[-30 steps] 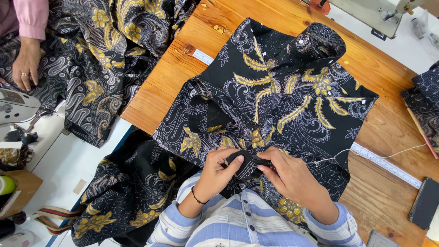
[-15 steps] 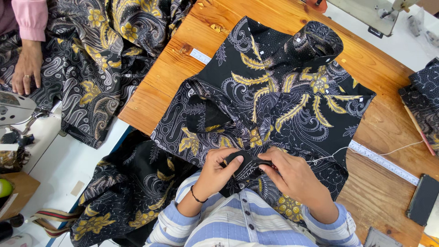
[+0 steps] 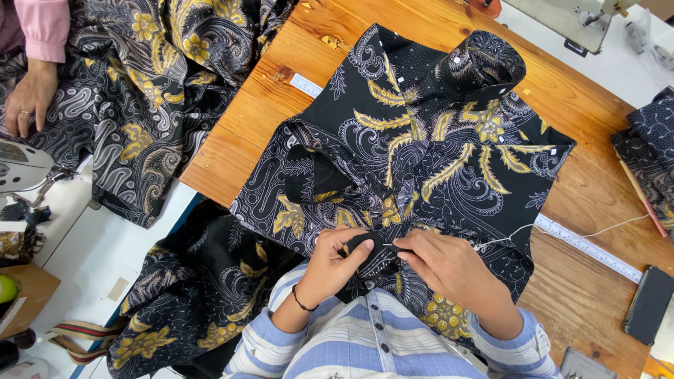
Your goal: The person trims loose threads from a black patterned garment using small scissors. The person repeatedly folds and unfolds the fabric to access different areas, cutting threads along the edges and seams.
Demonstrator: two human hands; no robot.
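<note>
Shirt [image 3: 421, 154], black-gold, on table [image 3: 576, 281]. Left hand [image 3: 337, 263] pinches hem; right hand [image 3: 449, 267] grips needle beside it. Keep cloth taut, stitches small.

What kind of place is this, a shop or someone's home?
Most likely a small garment sewing workshop. A patterned black-and-gold shirt lies on a wooden worktable with a measuring tape, a sewing machine stands at the far edge, and more matching fabric is piled nearby.
</note>
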